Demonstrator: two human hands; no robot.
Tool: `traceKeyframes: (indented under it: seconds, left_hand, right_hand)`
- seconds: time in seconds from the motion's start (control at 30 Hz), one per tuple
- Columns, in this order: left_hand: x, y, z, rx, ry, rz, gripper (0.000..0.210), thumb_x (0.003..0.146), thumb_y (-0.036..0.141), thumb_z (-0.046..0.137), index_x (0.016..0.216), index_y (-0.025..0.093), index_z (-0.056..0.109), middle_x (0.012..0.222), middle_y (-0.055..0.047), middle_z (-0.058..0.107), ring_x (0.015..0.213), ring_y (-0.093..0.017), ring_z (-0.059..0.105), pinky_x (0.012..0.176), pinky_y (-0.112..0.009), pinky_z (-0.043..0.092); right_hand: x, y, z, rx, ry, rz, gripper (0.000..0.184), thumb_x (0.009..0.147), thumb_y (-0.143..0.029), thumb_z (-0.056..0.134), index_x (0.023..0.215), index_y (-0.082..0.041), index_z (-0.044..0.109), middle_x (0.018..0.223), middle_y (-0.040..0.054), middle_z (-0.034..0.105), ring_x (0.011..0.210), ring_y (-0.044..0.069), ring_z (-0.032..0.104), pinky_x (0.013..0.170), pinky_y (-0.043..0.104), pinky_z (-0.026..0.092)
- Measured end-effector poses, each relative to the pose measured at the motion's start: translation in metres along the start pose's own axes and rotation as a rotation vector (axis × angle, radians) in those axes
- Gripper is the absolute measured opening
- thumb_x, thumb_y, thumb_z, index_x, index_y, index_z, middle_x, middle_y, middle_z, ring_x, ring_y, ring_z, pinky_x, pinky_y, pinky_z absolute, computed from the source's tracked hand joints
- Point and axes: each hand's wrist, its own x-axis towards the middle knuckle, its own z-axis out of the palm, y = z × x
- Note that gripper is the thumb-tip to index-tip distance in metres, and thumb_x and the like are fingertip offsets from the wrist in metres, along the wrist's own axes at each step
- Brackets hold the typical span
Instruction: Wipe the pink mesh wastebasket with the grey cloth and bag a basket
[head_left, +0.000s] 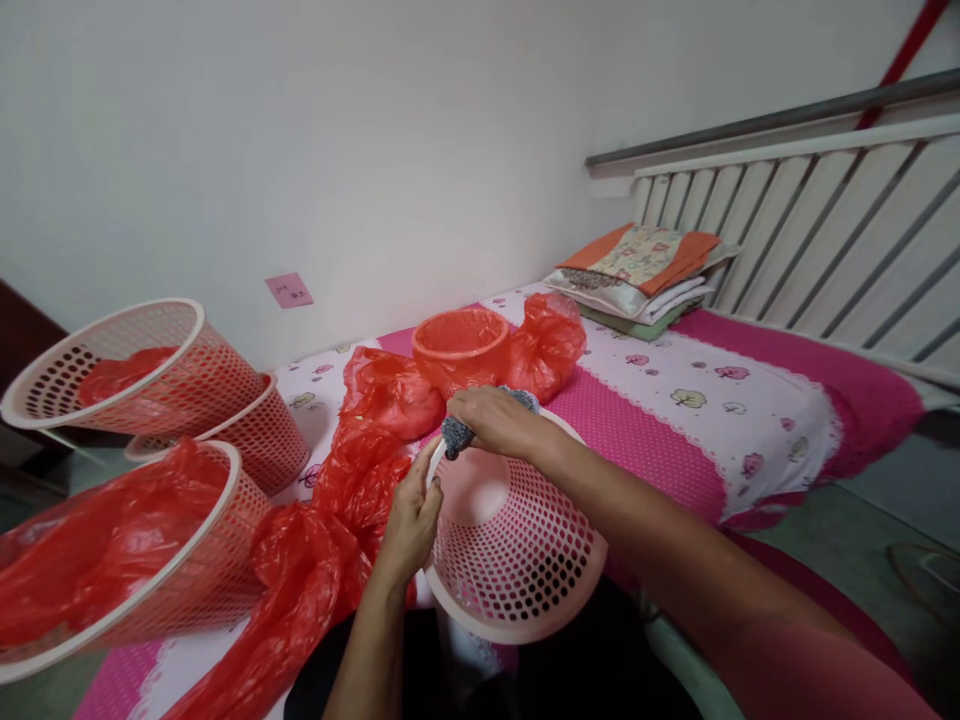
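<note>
A pink perforated plastic basket (525, 545) is tilted in front of my lap, its open mouth facing me. My left hand (411, 512) is closed around its pale rim at the left side. My right hand (491, 420) is closed on a dark grey cloth (456, 437) and presses it against the top of the rim. The knuckles hide part of the cloth. Just beyond my hands stands another pink basket (461, 338) lined with a red plastic bag, flanked by a bunched red bag (547, 345).
Several pink baskets (217, 370) with red bags stand at the left. Crumpled red plastic (300, 560) lies beside my left forearm. The bed has a pink patterned sheet (645, 440). Folded bedding (637, 270) sits by the white headboard rails (810, 210).
</note>
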Motion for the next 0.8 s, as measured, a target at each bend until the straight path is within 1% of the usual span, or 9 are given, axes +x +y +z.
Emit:
traceKeyframes:
  seconds: [0.1, 0.2, 0.37, 0.5, 0.7, 0.8]
  left_hand:
    - [0.001, 0.001, -0.001, 0.011, 0.003, 0.004, 0.06, 0.095, 0.021, 0.052, 0.155, 0.021, 0.056, 0.159, -0.011, 0.062, 0.15, -0.028, 0.055, 0.13, -0.05, 0.036]
    - [0.001, 0.002, -0.002, 0.025, 0.0, 0.006, 0.063, 0.093, 0.019, 0.051, 0.156, 0.022, 0.056, 0.16, -0.01, 0.061, 0.151, -0.027, 0.054, 0.13, -0.049, 0.036]
    - [0.0, 0.004, -0.004, 0.024, -0.007, -0.009, 0.064, 0.092, 0.017, 0.049, 0.156, 0.021, 0.055, 0.159, -0.01, 0.062, 0.151, -0.026, 0.054, 0.13, -0.048, 0.036]
    - [0.0, 0.002, -0.004, 0.027, -0.001, -0.007, 0.063, 0.092, 0.018, 0.049, 0.155, 0.021, 0.055, 0.157, -0.01, 0.063, 0.15, -0.026, 0.055, 0.129, -0.047, 0.037]
    - [0.002, 0.002, -0.004, 0.025, -0.004, -0.002, 0.064, 0.091, 0.017, 0.049, 0.154, 0.022, 0.057, 0.157, -0.009, 0.064, 0.15, -0.026, 0.055, 0.127, -0.046, 0.039]
    - [0.002, 0.003, -0.004, 0.02, -0.01, -0.008, 0.064, 0.09, 0.017, 0.05, 0.154, 0.022, 0.057, 0.156, -0.009, 0.064, 0.15, -0.026, 0.055, 0.127, -0.046, 0.039]
  right_hand:
    - [-0.002, 0.003, -0.001, 0.005, 0.002, 0.03, 0.012, 0.093, -0.025, 0.079, 0.094, -0.02, 0.068, 0.098, 0.0063, 0.075, 0.085, 0.022, 0.064, 0.069, 0.034, 0.033]
    - [-0.003, 0.008, -0.001, 0.012, 0.004, 0.045, 0.016, 0.093, -0.029, 0.081, 0.096, -0.02, 0.068, 0.098, 0.0063, 0.074, 0.086, 0.023, 0.064, 0.071, 0.034, 0.034]
    - [-0.007, 0.02, 0.001, 0.028, 0.006, 0.074, 0.019, 0.09, -0.029, 0.082, 0.096, -0.019, 0.067, 0.099, 0.0071, 0.073, 0.087, 0.022, 0.063, 0.071, 0.032, 0.034]
    - [-0.011, 0.029, 0.003, 0.056, 0.026, 0.104, 0.025, 0.089, -0.035, 0.084, 0.095, -0.02, 0.066, 0.097, 0.0058, 0.072, 0.086, 0.022, 0.061, 0.069, 0.032, 0.033]
    - [-0.017, 0.037, 0.005, 0.1, 0.037, 0.128, 0.028, 0.084, -0.038, 0.088, 0.093, -0.022, 0.066, 0.092, 0.004, 0.07, 0.084, 0.022, 0.061, 0.068, 0.032, 0.032]
    - [-0.019, 0.038, 0.004, 0.103, 0.024, 0.139, 0.028, 0.085, -0.038, 0.088, 0.094, -0.021, 0.067, 0.094, 0.0044, 0.071, 0.084, 0.021, 0.062, 0.069, 0.032, 0.033]
